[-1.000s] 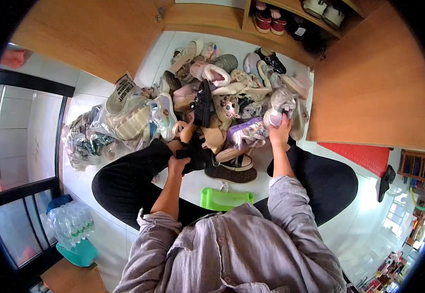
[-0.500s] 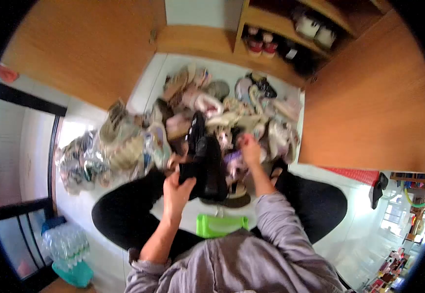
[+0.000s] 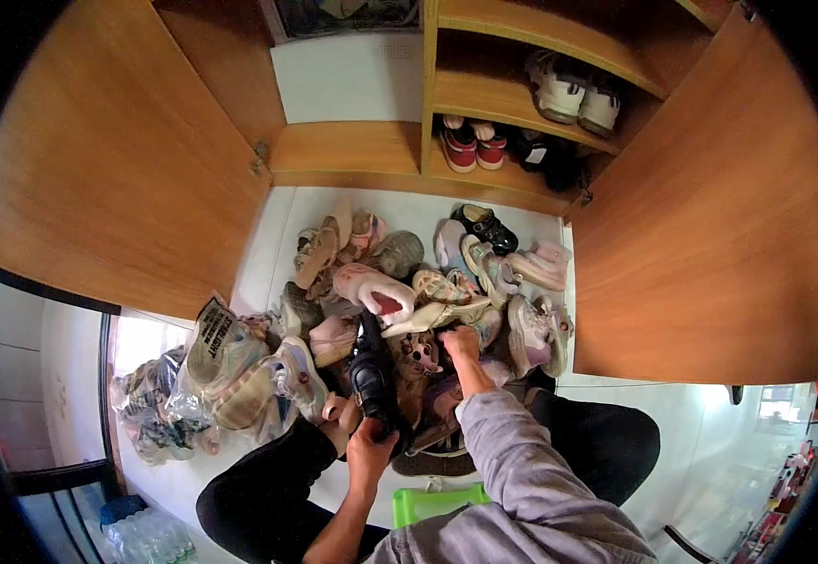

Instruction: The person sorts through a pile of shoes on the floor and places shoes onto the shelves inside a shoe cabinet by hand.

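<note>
White floor tiles (image 3: 616, 451) carry a shoe heap (image 3: 428, 310), bagged shoes (image 3: 230, 385) at nine o'clock. Toward seven, the left hand (image 3: 371, 453)'s fingers grasp a black shoe (image 3: 371, 378). The right hand (image 3: 462, 346) has moved from the pale shoes (image 3: 529, 334) at three to the centre; whether its fingers hold anything cannot be told.

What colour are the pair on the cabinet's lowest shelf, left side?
Red shoes with white soles; head view.

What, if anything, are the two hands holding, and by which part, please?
The left hand grips a black shoe by the end nearest the person. Whether the right hand holds anything cannot be told.
</note>
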A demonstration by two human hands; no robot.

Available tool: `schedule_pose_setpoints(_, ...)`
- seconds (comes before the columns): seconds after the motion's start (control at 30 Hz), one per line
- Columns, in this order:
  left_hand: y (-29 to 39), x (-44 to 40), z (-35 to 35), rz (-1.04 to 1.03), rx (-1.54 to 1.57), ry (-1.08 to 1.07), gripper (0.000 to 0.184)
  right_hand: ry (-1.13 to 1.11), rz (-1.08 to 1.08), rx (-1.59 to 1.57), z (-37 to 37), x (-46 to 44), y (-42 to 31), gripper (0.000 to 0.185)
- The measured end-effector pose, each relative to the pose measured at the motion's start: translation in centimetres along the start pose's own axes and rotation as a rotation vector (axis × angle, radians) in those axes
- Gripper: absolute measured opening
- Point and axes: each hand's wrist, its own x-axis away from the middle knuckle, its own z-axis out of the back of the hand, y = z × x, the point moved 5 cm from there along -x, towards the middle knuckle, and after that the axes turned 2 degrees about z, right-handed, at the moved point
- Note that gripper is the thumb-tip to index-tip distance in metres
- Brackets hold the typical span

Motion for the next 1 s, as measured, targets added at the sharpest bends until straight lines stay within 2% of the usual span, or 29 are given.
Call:
schedule_pose_setpoints(0.07, -0.7, -0.1, 0.1, 0.005, 0.111, 0.036, 0.026, 0.26, 0.134, -0.066, -0.3, 0.9, 0.3, 0.039)
schedule_pose_setpoints(0.1, -1.0, 0.0, 0.0, 0.006, 0.171, 0.052, 0.026, 0.095, 0.118, -0.041, 0.3, 2.7, -0.4, 0.042)
schedule_pose_setpoints(0.13, -1.3, 0.0, 0.0, -0.015, 0.197, 0.082, 0.025, 0.029, 0.133, 0.003, 1.4, 5.1, -1.1, 0.044)
schedule_pose_setpoints(0.23, -2.3, -0.5, 0.1, -0.097, 0.266, 0.216, 0.019, 0.248, 0.346, -0.056, 2.1, 6.8, 0.5, 0.04)
schedule_pose_setpoints(0.33, 2.2, 1.8, 3.4, 0.007, 0.477, 0.326, 0.016, 0.156, 0.391, -0.119, 4.8, 11.0, 0.1, 0.041)
schedule_pose_setpoints(0.37, 2.6, 2.2, 3.9, 0.035, 0.512, 0.352, 0.015, 0.25, 0.419, -0.247, 6.0, 12.0, 0.0, 0.036)
schedule_pose_setpoints(0.4, 2.7, 2.2, 4.1, 0.036, 0.551, 0.334, 0.017, 0.224, 0.45, -0.36, 7.6, 13.7, -0.8, 0.035)
schedule_pose_setpoints(0.5, 2.8, 2.5, 3.6, -0.006, 0.633, 0.321, 0.022, 0.224, 0.689, -0.512, 11.4, 18.0, -2.2, 0.023)
schedule_pose_setpoints(0.6, 4.4, 3.1, 2.7, -0.109, 0.647, 0.238, 0.025, 0.15, 0.768, -0.55, 13.4, 22.5, -1.6, 0.018)
schedule_pose_setpoints(0.63, 5.2, 3.7, 2.5, -0.074, 0.528, 0.252, 0.026, 0.192, 0.876, -0.5, 13.7, 24.2, -1.2, 0.024)
schedule_pose_setpoints(0.67, 3.7, 2.4, 0.4, -0.11, 0.728, 0.209, 0.027, 0.229, 0.976, -0.447, 13.6, 25.8, -0.3, 0.032)
schedule_pose_setpoints(0.7, 3.6, 2.5, -0.9, -0.103, 0.669, 0.193, 0.028, 0.07, 0.924, -0.511, 12.6, 26.6, 0.9, 0.031)
schedule_pose_setpoints(0.73, 3.7, 2.9, -2.0, -0.085, 0.604, 0.176, 0.03, 0.101, 0.923, -0.407, 11.3, 26.2, 2.8, 0.03)
schedule_pose_setpoints(0.8, 3.7, 4.0, -3.9, -0.273, 0.23, 0.085, 0.031, 0.085, 0.885, -0.342, 7.3, 24.7, 6.7, 0.029)
schedule_pose_setpoints(0.83, 1.4, 3.6, -6.9, -0.229, 0.168, -0.071, 0.029, 0.025, 0.793, -0.284, 5.0, 23.9, 8.6, 0.031)
schedule_pose_setpoints(0.87, -0.8, 2.9, -9.5, -0.192, 0.112, -0.224, 0.028, 0.081, 0.816, -0.097, 4.5, 25.4, 8.7, 0.025)
schedule_pose_setpoints(0.93, -2.7, 3.3, -10.6, -0.054, 0.306, -0.293, 0.029, 0.167, 1.017, 0.092, 3.5, 26.0, 9.2, 0.024)
schedule_pose_setpoints(1.0, -2.9, 3.6, -11.1, 0.013, 0.412, -0.288, 0.028, 0.143, 0.975, 0.018, 3.7, 25.0, 9.9, 0.023)
